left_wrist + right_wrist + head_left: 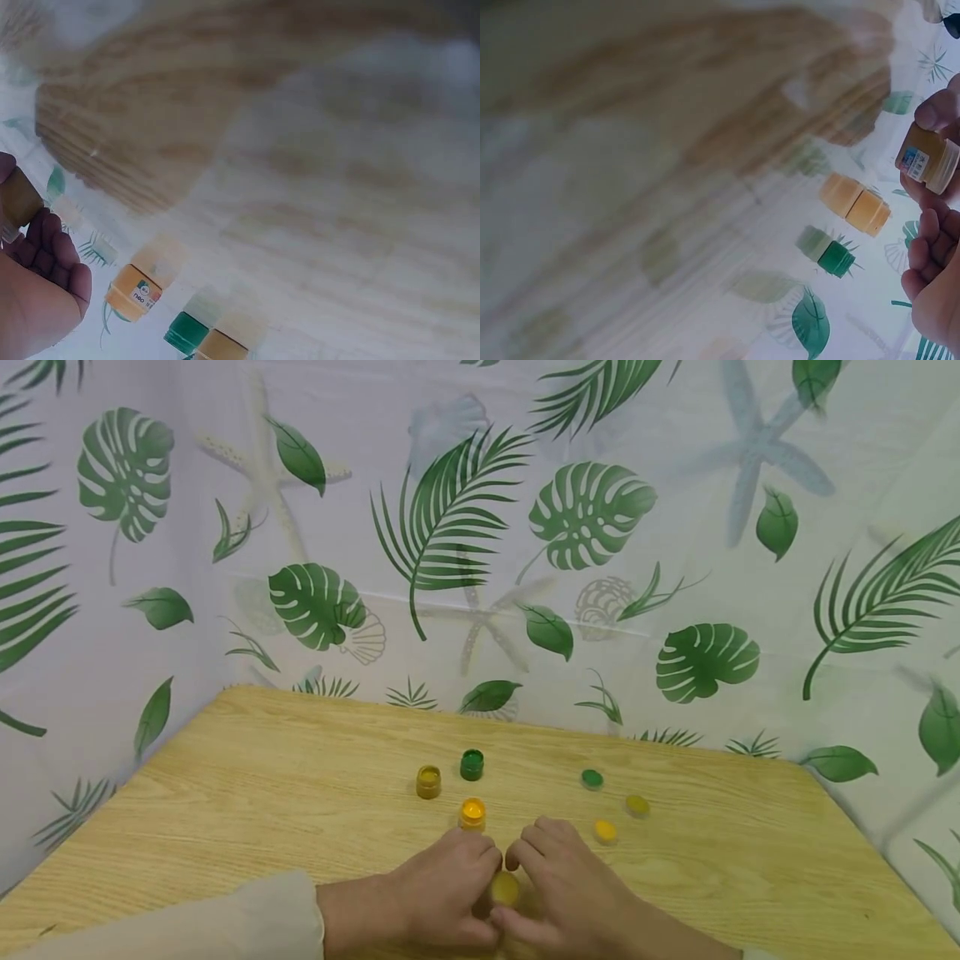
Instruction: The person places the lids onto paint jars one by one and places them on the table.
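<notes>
Both hands meet at an ochre paint jar (505, 887) near the front of the table. My left hand (442, 889) pinches it from the left, its other fingers curled. From the right side, my right hand (562, 889) grips the same jar with thumb and fingers. In the right wrist view the jar (916, 154) lies tilted and shows a small label and a clear lid end; whether the lid is loose I cannot tell. The left wrist view shows part of the jar (21, 199) above the curled fingers.
Beyond the hands stand uncovered jars: yellow-orange (472, 814), ochre (428, 782) and green (472, 765). To their right lie a green lid (592, 778), an ochre lid (637, 806) and a yellow lid (605, 832). A leaf-patterned cloth (480, 652) hangs behind the wooden table (262, 777).
</notes>
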A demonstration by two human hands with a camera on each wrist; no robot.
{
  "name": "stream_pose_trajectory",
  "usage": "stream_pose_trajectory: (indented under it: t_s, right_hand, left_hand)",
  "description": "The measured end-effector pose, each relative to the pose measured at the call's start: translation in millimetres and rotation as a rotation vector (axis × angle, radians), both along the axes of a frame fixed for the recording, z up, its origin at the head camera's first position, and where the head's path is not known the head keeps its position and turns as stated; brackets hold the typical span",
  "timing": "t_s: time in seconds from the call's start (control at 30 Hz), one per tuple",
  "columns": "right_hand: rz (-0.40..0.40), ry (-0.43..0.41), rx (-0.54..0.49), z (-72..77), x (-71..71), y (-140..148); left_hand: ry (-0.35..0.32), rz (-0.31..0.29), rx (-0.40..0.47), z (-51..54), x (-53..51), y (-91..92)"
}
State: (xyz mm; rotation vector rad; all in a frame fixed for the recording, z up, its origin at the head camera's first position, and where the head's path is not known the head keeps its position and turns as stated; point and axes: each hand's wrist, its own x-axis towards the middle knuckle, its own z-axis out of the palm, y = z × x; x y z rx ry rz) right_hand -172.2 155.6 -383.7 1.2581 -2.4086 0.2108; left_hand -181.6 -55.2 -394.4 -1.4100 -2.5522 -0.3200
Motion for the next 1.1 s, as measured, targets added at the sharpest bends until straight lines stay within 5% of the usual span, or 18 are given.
stream_pose_trajectory:
  t_s: [0.37, 1.1]
  right_hand:
    - [0.021, 0.005, 0.018, 4.5, -1.0, -0.8]
    - [-0.019, -0.015, -0.03, 8.2, -0.6, -3.2]
  left_hand:
    - [-0.031, 0.046, 0.05, 3.0, 1.4, 1.2]
    - [-0.027, 0.019, 0.027, 8.2, 0.4, 1.0]
